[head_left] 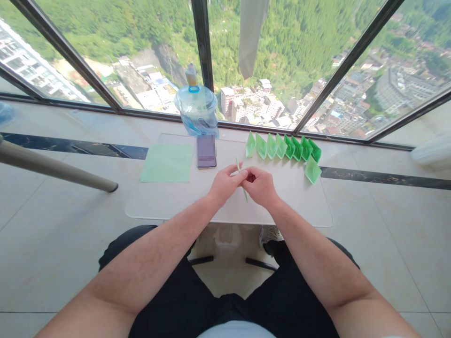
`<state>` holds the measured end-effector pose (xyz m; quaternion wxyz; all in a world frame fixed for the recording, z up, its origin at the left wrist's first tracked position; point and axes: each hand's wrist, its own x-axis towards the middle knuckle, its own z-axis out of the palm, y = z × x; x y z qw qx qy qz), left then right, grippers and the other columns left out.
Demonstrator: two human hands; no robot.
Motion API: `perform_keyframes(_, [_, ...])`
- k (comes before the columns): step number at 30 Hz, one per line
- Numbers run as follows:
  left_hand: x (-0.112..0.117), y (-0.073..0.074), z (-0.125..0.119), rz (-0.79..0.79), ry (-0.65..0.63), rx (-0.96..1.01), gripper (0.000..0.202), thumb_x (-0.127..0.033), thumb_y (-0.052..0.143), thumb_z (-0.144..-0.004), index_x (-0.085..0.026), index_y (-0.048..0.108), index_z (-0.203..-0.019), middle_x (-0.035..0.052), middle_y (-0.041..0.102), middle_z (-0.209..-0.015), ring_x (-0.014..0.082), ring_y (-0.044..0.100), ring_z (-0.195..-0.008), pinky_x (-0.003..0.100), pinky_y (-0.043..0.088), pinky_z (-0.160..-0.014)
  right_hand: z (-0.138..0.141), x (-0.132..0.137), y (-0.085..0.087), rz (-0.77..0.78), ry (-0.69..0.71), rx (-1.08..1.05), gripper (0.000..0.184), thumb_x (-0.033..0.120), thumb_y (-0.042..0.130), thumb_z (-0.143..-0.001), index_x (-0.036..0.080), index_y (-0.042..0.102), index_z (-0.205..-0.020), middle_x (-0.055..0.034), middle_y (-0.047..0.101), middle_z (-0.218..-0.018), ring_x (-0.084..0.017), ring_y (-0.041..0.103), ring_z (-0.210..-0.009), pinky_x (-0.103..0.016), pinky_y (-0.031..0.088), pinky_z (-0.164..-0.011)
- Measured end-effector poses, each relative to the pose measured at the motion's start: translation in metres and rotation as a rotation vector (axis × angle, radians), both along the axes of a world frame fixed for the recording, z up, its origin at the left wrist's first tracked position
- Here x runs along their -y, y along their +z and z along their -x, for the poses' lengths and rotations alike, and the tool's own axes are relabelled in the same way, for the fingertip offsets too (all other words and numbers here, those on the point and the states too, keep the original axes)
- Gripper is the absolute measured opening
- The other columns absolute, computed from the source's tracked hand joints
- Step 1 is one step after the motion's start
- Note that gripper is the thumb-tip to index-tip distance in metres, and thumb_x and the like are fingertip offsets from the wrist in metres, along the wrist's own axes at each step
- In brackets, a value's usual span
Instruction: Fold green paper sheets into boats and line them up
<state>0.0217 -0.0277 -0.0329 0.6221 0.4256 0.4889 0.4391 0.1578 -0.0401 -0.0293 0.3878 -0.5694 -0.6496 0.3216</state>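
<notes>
Centrally, a folded strip of green paper [245, 195] is held just above the table [176, 206], nearer the middle than either side edge. It is pinched between thumb and fingers of the left hand [227, 182]; by the right hand [260, 186] it is gripped from the other side, fingers curled and bunched, exact tip contact hidden. Strip is seen edge-on, ends pointing to far and near edges, probably so both faces can be pressed flat and the folds controlled.

A flat light-green sheet [166, 163] is laid toward the far left corner, likely for easy reach without crowding the hands. A phone [206, 152] is set by the far edge, right of the sheet, presumably out of the elbows' way; a water-cooler bottle [196, 110] is placed behind it, support unclear.

Eight paper boats [281, 146] are lined up along the far edge toward the right corner, pale ones left, darker right, apparently packed close to save space. A ninth boat [312, 170] is parked in front, by the right edge.
</notes>
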Motion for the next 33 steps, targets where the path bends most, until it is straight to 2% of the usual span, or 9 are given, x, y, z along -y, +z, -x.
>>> perform_keyframes(3, [0.0, 0.006, 0.002, 0.105, 0.001, 0.152, 0.063, -0.041, 0.079, -0.073, -0.014, 0.064, -0.128, 0.0094, 0.073, -0.11, 0.0242, 0.069, -0.1, 0.042, 0.056, -0.09, -0.004, -0.004, -0.001, 0.075, 0.08, -0.177, 0.022, 0.036, 0.07, -0.076, 0.019, 0.068, -0.09, 0.0012, 0.066, -0.078, -0.011, 0.057, -0.067, -0.024, 0.047, -0.064])
perform_keyframes(6, [-0.001, 0.009, 0.005, 0.127, 0.005, 0.188, 0.064, -0.041, 0.084, -0.069, -0.016, 0.066, -0.125, 0.0077, 0.073, -0.102, 0.0214, 0.069, -0.095, 0.043, 0.056, -0.091, -0.009, -0.008, -0.001, 0.158, 0.09, -0.248, 0.033, 0.041, 0.076, -0.072, 0.019, 0.07, -0.097, -0.0003, 0.067, -0.085, -0.011, 0.058, -0.067, -0.024, 0.049, -0.061])
perform_keyframes(10, [-0.004, 0.007, 0.007, 0.125, -0.006, 0.193, 0.067, -0.042, 0.088, -0.064, -0.017, 0.067, -0.122, 0.0071, 0.073, -0.097, 0.0226, 0.069, -0.095, 0.046, 0.054, -0.094, -0.012, -0.009, -0.001, 0.231, 0.094, -0.31, 0.038, 0.045, 0.081, -0.067, 0.019, 0.069, -0.093, -0.0008, 0.068, -0.084, -0.012, 0.059, -0.065, -0.023, 0.048, -0.054])
perform_keyframes(16, [-0.005, 0.004, 0.008, 0.126, -0.028, 0.193, 0.065, -0.039, 0.089, -0.063, -0.017, 0.068, -0.121, 0.0078, 0.072, -0.106, 0.0199, 0.069, -0.091, 0.046, 0.052, -0.096, -0.011, -0.008, 0.006, 0.31, 0.091, -0.402, 0.041, 0.046, 0.086, -0.061, 0.018, 0.069, -0.087, -0.0005, 0.068, -0.076, -0.011, 0.058, -0.059, -0.023, 0.047, -0.048])
perform_keyframes(22, [-0.005, 0.006, 0.008, 0.116, -0.036, 0.212, 0.064, -0.036, 0.088, -0.065, -0.015, 0.067, -0.122, 0.0083, 0.072, -0.104, 0.0194, 0.069, -0.089, 0.047, 0.052, -0.096, -0.012, -0.009, 0.008, 0.326, 0.089, -0.423, 0.041, 0.046, 0.086, -0.059, 0.018, 0.069, -0.084, -0.0006, 0.068, -0.076, -0.011, 0.059, -0.06, -0.023, 0.048, -0.047])
perform_keyframes(29, [-0.008, 0.003, 0.009, 0.079, -0.036, 0.221, 0.057, -0.034, 0.086, -0.066, -0.016, 0.07, -0.117, 0.0056, 0.071, -0.098, 0.0167, 0.068, -0.081, 0.044, 0.055, -0.091, -0.013, -0.01, 0.007, 0.316, 0.097, -0.425, 0.033, 0.044, 0.08, -0.067, 0.017, 0.069, -0.084, 0.0003, 0.066, -0.07, -0.012, 0.058, -0.059, -0.024, 0.049, -0.05])
perform_keyframes(31, [-0.008, 0.003, 0.009, 0.042, -0.045, 0.206, 0.05, -0.034, 0.084, -0.067, -0.017, 0.072, -0.112, 0.0063, 0.072, -0.1, 0.0185, 0.068, -0.086, 0.043, 0.056, -0.089, -0.012, -0.01, 0.005, 0.291, 0.064, -0.363, 0.031, 0.045, 0.074, -0.072, 0.018, 0.069, -0.086, 0.0002, 0.066, -0.07, -0.012, 0.058, -0.058, -0.025, 0.049, -0.052])
perform_keyframes(33, [-0.008, 0.004, 0.008, 0.011, -0.046, 0.167, 0.043, -0.033, 0.08, -0.069, -0.019, 0.074, -0.11, 0.0066, 0.073, -0.104, 0.0212, 0.068, -0.094, 0.042, 0.056, -0.089, -0.011, -0.008, 0.003, 0.207, -0.012, -0.215, 0.025, 0.041, 0.068, -0.078, 0.019, 0.07, -0.09, 0.0005, 0.067, -0.07, -0.013, 0.06, -0.06, -0.027, 0.05, -0.058])
